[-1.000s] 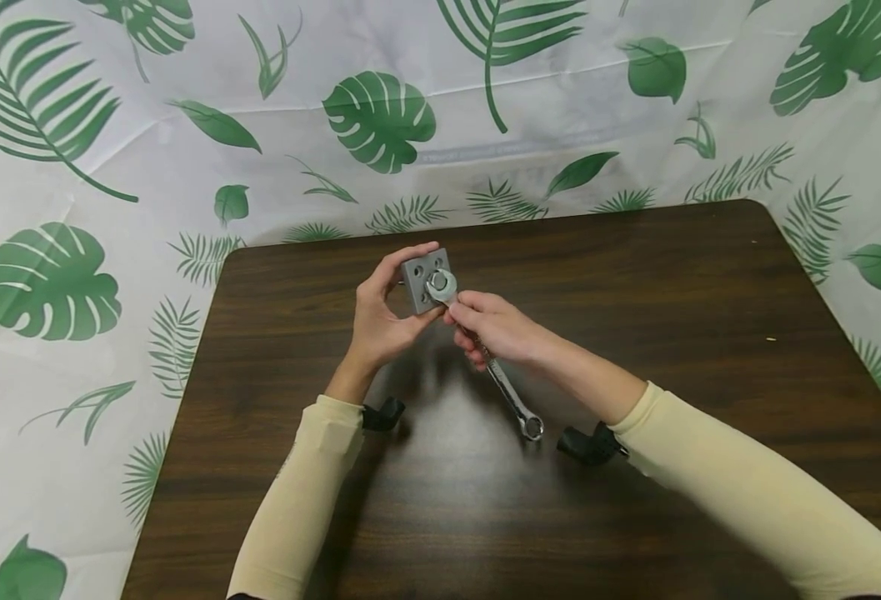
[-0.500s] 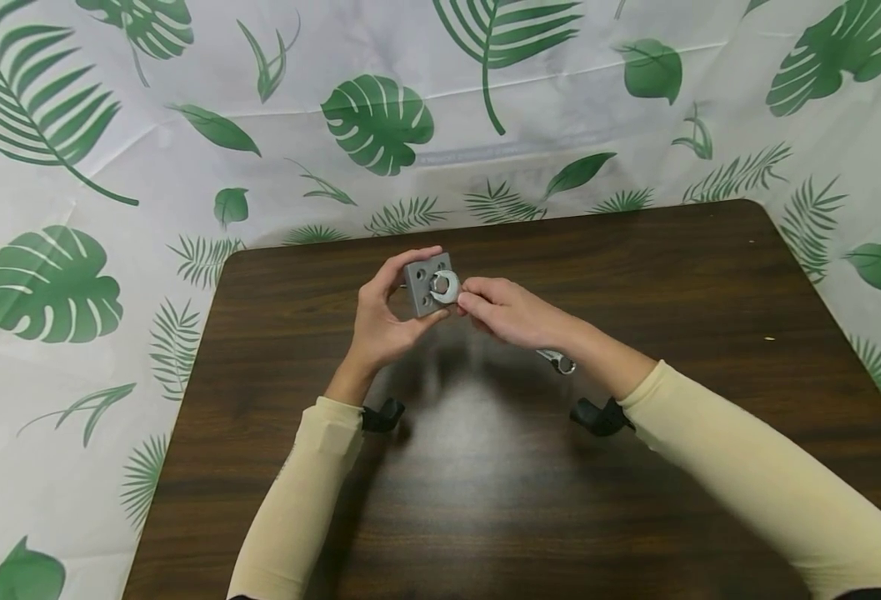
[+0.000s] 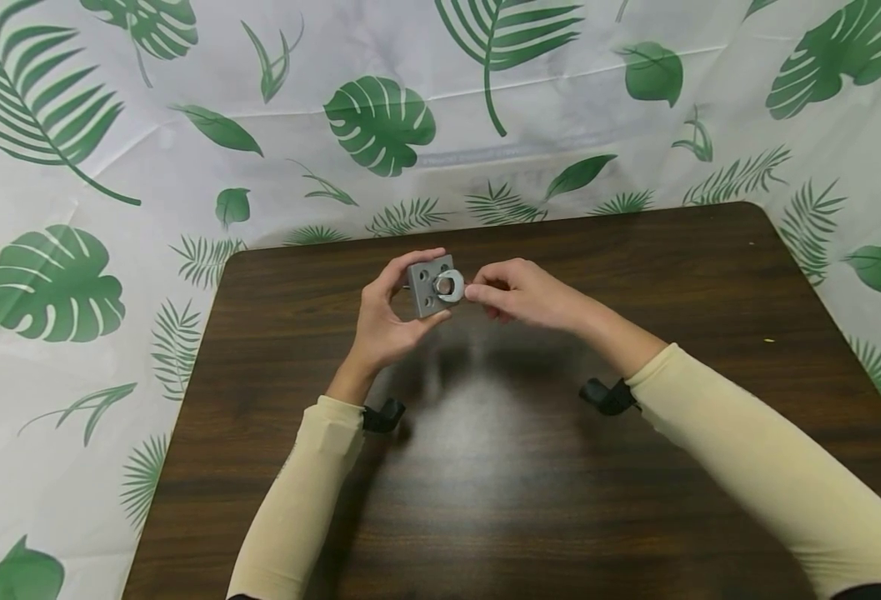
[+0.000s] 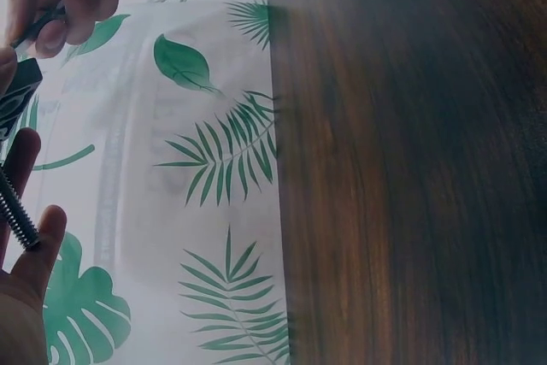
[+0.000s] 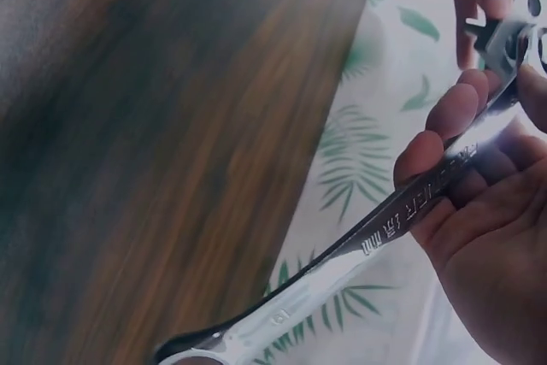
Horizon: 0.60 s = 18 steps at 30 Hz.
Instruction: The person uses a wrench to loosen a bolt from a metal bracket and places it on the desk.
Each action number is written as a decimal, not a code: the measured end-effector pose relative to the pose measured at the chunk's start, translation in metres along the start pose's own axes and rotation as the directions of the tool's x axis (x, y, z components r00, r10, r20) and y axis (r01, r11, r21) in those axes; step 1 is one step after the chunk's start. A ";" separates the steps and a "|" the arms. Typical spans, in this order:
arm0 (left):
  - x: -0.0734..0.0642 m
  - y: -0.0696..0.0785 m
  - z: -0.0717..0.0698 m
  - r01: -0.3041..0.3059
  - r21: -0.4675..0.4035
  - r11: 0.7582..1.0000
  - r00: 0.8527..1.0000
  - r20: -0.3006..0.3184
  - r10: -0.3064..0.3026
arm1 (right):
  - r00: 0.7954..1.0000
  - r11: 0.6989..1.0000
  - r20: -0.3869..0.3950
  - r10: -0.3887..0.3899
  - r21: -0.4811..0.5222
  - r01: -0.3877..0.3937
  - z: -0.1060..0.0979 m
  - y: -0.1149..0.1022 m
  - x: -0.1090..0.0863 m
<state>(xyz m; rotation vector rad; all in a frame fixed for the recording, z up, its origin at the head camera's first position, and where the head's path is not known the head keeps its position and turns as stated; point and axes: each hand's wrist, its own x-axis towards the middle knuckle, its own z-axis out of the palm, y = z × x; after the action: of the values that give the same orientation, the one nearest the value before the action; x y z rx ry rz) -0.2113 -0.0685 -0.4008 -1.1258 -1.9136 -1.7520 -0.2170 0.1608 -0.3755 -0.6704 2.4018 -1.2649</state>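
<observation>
In the head view, my left hand [image 3: 386, 321] holds a small grey square block [image 3: 419, 302] with several holes, thumb below and fingers above. A bolt runs through it: its hex head [image 3: 444, 287] faces right, and the threaded shank [image 4: 15, 211] sticks out behind, near the fingers in the left wrist view. Around the head sits the open end of a combination wrench [image 3: 458, 285]. My right hand [image 3: 530, 292] grips the wrench's shaft close to that end. Most of the shaft is hidden behind this hand in the head view; the right wrist view shows the long chrome handle [image 5: 342, 250] and its ring end.
Both hands are raised above a dark wood table [image 3: 485, 500]. A white curtain [image 3: 275, 167] printed with green leaves hangs behind it. Black camera mounts [image 3: 383, 415] are on both wrists. A tiny yellow scrap [image 3: 768, 340] lies at the table's right.
My right hand has swung up and to the right, turning the wrench from pointing down-right to nearly level. Its ring end has gone out of sight in the head view. My left hand barely moves.
</observation>
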 end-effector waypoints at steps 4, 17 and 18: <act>0.000 0.000 0.000 0.005 -0.008 1.000 1.000 0.006 -0.005 | 1.000 1.000 -0.009 -0.022 0.000 0.022 -0.003 0.002 0.000; 0.001 -0.001 0.001 0.009 -0.016 1.000 1.000 0.016 -0.008 | 0.997 0.995 -0.051 -0.052 -0.083 0.047 -0.005 0.003 -0.001; 0.001 -0.001 0.001 0.009 -0.016 1.000 1.000 0.016 -0.008 | 0.998 0.995 -0.051 -0.049 -0.084 0.045 -0.005 0.003 -0.002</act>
<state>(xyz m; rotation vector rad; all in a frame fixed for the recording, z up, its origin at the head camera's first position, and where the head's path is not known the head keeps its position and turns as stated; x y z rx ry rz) -0.2120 -0.0670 -0.4008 -1.1418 -1.9192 -1.7711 -0.2190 0.1667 -0.3748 -0.7299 2.5068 -1.2217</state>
